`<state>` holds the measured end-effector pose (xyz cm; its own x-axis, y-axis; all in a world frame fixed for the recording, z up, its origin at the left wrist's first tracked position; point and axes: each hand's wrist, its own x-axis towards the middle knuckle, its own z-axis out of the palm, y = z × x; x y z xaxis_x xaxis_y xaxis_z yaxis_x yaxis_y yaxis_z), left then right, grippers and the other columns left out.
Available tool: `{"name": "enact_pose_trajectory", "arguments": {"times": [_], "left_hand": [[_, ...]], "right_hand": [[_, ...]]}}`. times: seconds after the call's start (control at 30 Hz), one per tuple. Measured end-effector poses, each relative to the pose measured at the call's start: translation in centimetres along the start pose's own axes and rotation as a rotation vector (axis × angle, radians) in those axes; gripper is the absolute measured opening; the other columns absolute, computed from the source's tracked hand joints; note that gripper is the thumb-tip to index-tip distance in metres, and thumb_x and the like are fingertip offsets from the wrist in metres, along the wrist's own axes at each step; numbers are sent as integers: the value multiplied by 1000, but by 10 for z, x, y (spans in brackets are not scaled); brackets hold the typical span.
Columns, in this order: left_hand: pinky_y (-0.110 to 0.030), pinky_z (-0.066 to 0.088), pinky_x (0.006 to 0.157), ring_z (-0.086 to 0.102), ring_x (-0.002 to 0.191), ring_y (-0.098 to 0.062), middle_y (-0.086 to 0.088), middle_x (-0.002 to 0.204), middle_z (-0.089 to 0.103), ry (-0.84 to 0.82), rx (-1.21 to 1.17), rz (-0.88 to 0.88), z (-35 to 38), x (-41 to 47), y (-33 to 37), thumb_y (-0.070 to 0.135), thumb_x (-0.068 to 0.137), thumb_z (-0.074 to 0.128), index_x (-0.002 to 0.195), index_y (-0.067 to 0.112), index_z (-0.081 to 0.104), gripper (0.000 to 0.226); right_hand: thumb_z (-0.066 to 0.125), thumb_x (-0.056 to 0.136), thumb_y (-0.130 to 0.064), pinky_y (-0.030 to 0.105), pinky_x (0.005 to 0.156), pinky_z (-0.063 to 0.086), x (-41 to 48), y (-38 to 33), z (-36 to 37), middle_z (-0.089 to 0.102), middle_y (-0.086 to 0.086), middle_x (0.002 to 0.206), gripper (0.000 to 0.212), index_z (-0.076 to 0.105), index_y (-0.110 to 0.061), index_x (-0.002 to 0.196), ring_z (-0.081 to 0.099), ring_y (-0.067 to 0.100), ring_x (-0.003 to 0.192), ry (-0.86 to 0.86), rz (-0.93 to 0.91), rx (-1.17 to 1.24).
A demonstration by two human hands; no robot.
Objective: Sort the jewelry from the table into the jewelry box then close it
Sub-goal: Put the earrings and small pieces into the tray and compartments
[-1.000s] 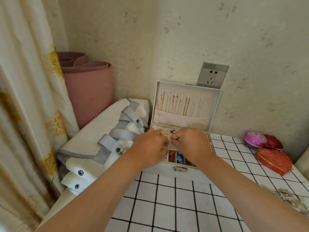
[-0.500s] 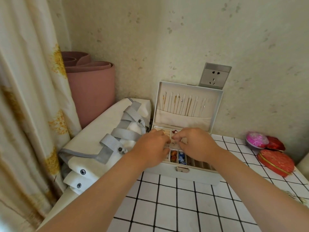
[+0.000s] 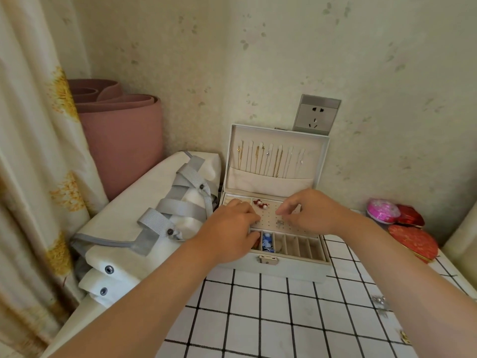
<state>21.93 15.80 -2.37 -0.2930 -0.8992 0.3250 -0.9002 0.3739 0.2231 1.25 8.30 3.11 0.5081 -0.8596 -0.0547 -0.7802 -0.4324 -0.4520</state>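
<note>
Jewelry box: the pale grey leatherette jewelry box (image 3: 291, 268) stands open at the back of the white, black-gridded tile bench (image 3: 258, 321), with its lid upright against the wall.
Your left grip (image 3: 229, 228): it is over the box's left front corner with the fingers curled down onto the tray. They hide the compartments beneath, and I cannot tell whether they hold anything.
Your right grip (image 3: 313, 213): it is over the right half of the box's cream perforated earring panel (image 3: 269, 217). Thumb and forefinger tips sit close together, but anything between them is too small to see, so I cannot tell if it is clenched or grasping.
Inside the box: red-and-pearl earrings (image 3: 259, 204) sit at the panel's back. A small silver stud (image 3: 280, 223) sits near its front, between your two grips. A blue-and-white piece (image 3: 267, 240) lies in a front compartment, partly covered by your left grip.
Box lid: thin gold and silver chain necklaces (image 3: 271, 158) hang in a row, their lower ends tucked out of sight in a cream pocket.
Loose on the bench: small silvery pieces (image 3: 379, 302) lie right of the box and nearer you, too blurred to identify.
Right of the box: red heart-shaped tins (image 3: 413, 241) overlap, one half hidden.
Left of the box: a white bag with grey straps (image 3: 160, 223).
Above the box: a grey wall socket (image 3: 317, 116), its lower edge behind the lid.
</note>
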Motion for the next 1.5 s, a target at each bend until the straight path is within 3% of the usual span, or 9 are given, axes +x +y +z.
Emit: {"name": "enact_pose_trajectory", "arguments": {"times": [0.17,0.3,0.43,0.6,0.83,0.9,1.0,1.13,1.5], "left_hand": [[-35,38,103,42,115,-13,8,120,57,26,1,3,0,0,0,39,94,53,132,22,59,42],[-34,37,104,44,120,-14,7,125,58,94,-70,-55,-5,2,1,35,95,54,134,25,57,40],[-27,47,93,56,103,-3,18,105,65,169,-404,-250,-15,7,10,31,94,60,116,31,64,22],[-21,51,80,66,85,-3,9,89,71,272,-817,-471,-22,12,14,24,89,70,99,26,68,10],[-28,53,79,65,76,-7,4,85,73,370,-1027,-608,-28,11,8,21,87,71,92,23,72,5],[-26,52,80,65,81,-5,8,88,72,337,-918,-564,-28,11,8,26,89,69,93,26,70,4],[-25,49,83,58,94,-2,16,100,66,231,-480,-394,-25,6,9,33,94,60,105,31,67,12],[-33,40,98,46,118,-14,7,124,60,98,-23,-129,-14,-1,3,34,96,54,125,27,62,31],[-34,32,100,40,116,-17,5,121,57,14,58,-71,-3,-1,-2,42,96,49,128,25,59,38]], "right_hand": [[79,82,-21,10,72,43,1,-2,6,71,-18,89,12,79,-29,91,63,-2,86,-17,19,20],[79,83,-21,12,72,43,4,-5,9,71,-18,87,9,79,-30,84,63,-4,83,43,5,39],[80,84,-21,8,64,43,3,-18,10,74,-13,85,6,80,-25,88,62,-11,66,181,-100,205],[78,85,-14,4,55,41,0,-40,16,74,-6,85,9,79,-17,93,56,-13,56,303,-229,337],[78,85,-15,9,69,47,3,-49,21,75,-14,80,14,81,-24,96,63,-9,67,283,-231,452],[77,86,-19,14,73,49,10,-44,22,74,-16,78,10,81,-25,93,66,-5,74,325,-185,407],[74,88,-27,21,80,50,16,-34,28,72,-19,83,6,79,-30,90,64,-4,81,395,-75,207],[68,92,-34,22,71,49,18,-25,43,72,-17,90,10,78,-35,94,62,0,80,384,-14,-83],[63,90,-27,33,61,51,29,-26,60,63,-6,80,15,77,-26,84,57,13,72,455,-152,-326]]}}
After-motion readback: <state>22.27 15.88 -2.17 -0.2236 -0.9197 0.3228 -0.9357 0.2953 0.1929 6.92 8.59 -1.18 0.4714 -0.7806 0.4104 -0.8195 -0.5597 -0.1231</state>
